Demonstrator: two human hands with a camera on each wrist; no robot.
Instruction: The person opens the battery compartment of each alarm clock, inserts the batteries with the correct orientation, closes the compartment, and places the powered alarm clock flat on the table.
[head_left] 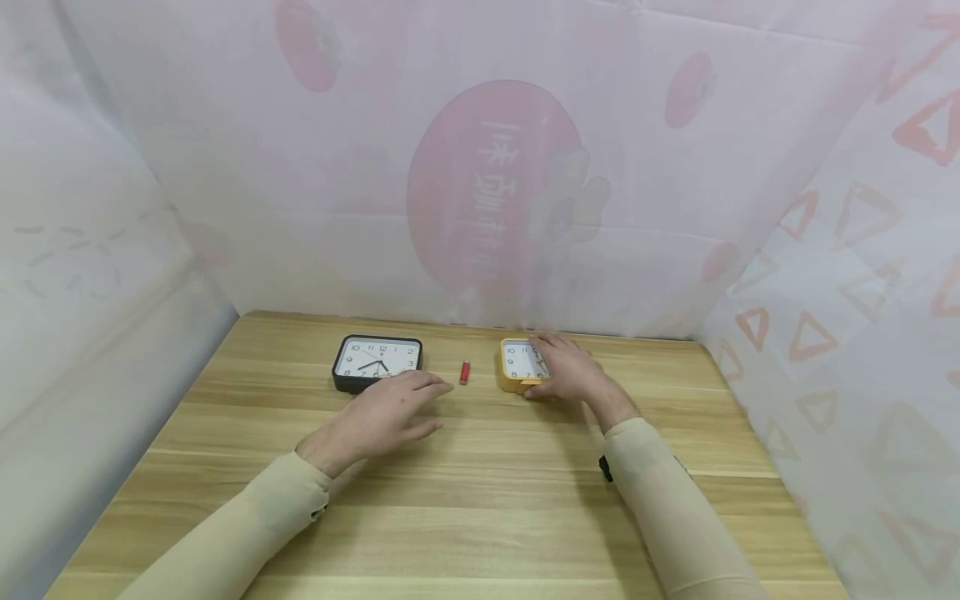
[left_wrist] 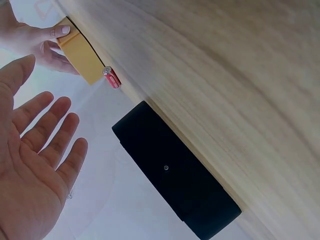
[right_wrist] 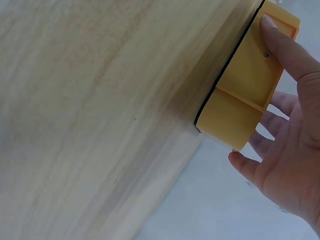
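Right grip (head_left: 573,372) holds yellow clock (head_left: 516,362) between thumb and fingers, likely to steady it; left grip (head_left: 381,418) relaxed, empty.

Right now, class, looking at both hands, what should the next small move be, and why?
Probably the right hand should gently lift the yellow clock: its thumb is already on the near side and its fingers reach over the face, while the left hand is open, holding nothing.
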